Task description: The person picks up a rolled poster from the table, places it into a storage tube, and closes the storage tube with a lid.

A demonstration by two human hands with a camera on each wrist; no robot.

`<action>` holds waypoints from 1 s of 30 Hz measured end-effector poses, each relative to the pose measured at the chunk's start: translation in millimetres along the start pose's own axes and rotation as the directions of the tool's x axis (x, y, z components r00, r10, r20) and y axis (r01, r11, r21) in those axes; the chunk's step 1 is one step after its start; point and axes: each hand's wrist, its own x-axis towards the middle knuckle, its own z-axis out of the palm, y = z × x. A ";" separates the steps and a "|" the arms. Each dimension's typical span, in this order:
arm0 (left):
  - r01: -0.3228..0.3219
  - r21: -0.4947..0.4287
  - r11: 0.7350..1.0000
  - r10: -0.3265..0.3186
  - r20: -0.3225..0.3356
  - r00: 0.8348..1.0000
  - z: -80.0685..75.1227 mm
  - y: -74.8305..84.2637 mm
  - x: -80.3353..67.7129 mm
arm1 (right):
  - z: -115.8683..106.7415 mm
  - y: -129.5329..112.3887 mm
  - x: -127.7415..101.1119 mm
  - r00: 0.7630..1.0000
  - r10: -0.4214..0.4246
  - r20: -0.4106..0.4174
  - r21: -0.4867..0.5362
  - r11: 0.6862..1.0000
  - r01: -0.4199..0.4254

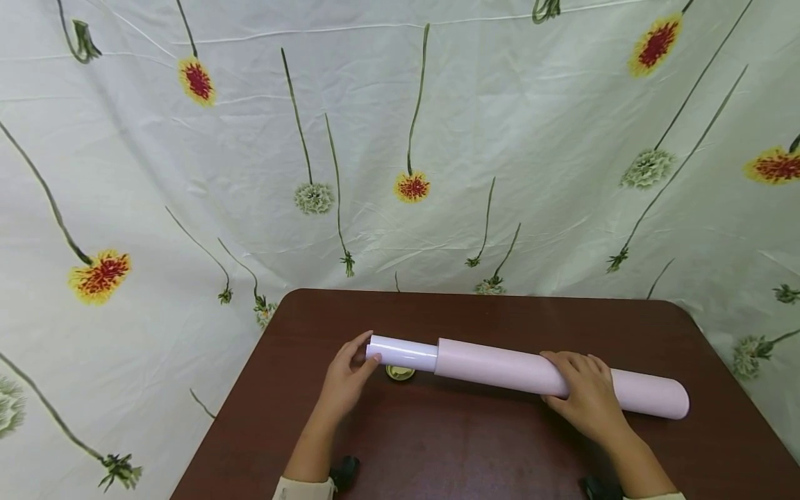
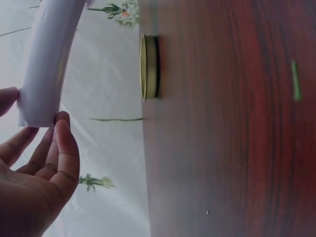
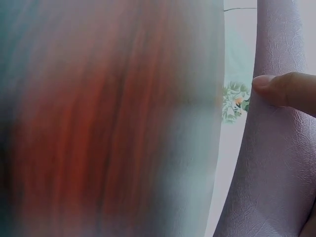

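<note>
A long pale pink roll point(image 1: 500, 368) lies across the brown table point(image 1: 475, 451), with a glossy white inner roll point(image 1: 403, 353) sticking out of its left end. My left hand point(image 1: 350, 375) touches the end of that white roll point(image 2: 47, 64) with thumb and fingertips point(image 2: 61, 133). My right hand point(image 1: 584, 396) grips the pink roll near its right half, fingers curled over the top. In the right wrist view my thumb point(image 3: 284, 89) presses on the textured pink surface point(image 3: 269, 163). A small gold round lid point(image 1: 400, 373) sits on the table under the white roll.
A white cloth with printed flowers point(image 1: 400, 139) hangs behind and around the table. The gold lid point(image 2: 149, 66) stands close to the table's far edge. Bare wood lies in front of the roll.
</note>
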 end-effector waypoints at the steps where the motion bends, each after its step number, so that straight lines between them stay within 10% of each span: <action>1: -0.002 -0.001 1.000 0.002 0.000 1.000 0.3 0.1 0.2 | 0.1 -0.2 0.1 1.000 0.000 -0.001 0.000 1.000 0.000; 30: 0.003 -0.004 1.000 -0.003 0.020 1.000 1.5 3.2 0.9 | 4.8 -8.4 2.1 1.000 0.001 -0.017 0.001 1.000 -0.001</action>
